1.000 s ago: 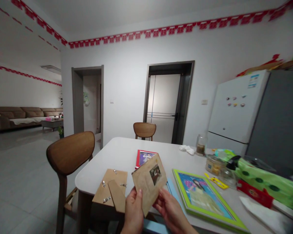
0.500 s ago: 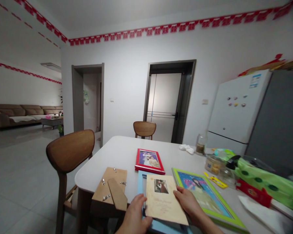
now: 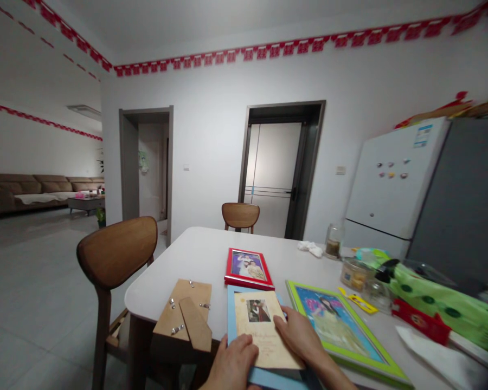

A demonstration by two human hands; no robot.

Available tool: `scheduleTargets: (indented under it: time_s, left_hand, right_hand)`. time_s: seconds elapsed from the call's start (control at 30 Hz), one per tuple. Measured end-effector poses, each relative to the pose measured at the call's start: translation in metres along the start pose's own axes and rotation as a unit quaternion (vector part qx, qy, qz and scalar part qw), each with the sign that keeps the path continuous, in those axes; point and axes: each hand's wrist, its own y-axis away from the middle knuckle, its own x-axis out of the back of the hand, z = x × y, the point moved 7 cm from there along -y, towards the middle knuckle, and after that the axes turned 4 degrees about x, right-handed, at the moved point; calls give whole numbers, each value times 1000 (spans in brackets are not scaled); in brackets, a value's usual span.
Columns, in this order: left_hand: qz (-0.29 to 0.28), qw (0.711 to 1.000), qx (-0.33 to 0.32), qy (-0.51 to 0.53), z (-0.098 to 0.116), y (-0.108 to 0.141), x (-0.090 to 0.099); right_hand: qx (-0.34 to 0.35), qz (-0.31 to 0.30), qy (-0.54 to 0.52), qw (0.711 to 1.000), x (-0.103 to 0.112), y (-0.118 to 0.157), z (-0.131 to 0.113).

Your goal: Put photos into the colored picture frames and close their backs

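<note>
A cream card (image 3: 264, 337) with a small photo printed on it lies over a light blue frame (image 3: 231, 311) at the near table edge. My left hand (image 3: 233, 363) rests on the card's lower left part, fingers closed together over it and the frame's edge. My right hand (image 3: 303, 338) grips the card's right edge, with the thumb on top. Left of them is a brown backing board (image 3: 179, 309) with metal clips and a folded stand. A red frame (image 3: 250, 268) with a photo lies just beyond, and a green frame (image 3: 345, 330) lies to the right.
On the white table (image 3: 158, 276) at the right are a glass jar (image 3: 333, 242), plastic containers (image 3: 353, 274), a yellow item (image 3: 363, 304), a red box (image 3: 421, 320), a green bag (image 3: 451, 309) and white paper (image 3: 435, 355). Wooden chairs (image 3: 120, 252) stand at the left and far side.
The card has shifted left over the blue frame, covering more of its opening. Both hands have moved with it, and my left hand now lies on the card.
</note>
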Motion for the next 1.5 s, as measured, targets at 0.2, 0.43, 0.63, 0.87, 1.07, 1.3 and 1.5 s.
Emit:
scheduleTargets:
  time_s: [0.2,0.43,0.63,0.87,1.07,1.3,1.5]
  left_hand:
    - [-18,1000,17,-17,-7,-2,-8]
    - [-38,999,18,-16,-3,0,-7]
    - [-65,997,44,-22,5,4,4]
    - [-62,998,21,-21,-1,2,-5]
    - [-57,998,6,-36,-8,0,-13]
    - [-57,998,17,-24,10,14,14]
    - [53,979,165,-109,-67,45,74]
  right_hand:
    - [-18,-11,-32,999,-1,1,6]
    - [-12,14,-23,1000,-3,4,-1]
    - [-45,11,-94,995,-3,0,10]
    - [-20,-14,6,1000,-5,5,-4]
    - [-1,-4,187,982,-1,22,-21]
    - [54,26,202,978,-11,31,-43]
    - [54,21,97,994,-4,28,-37]
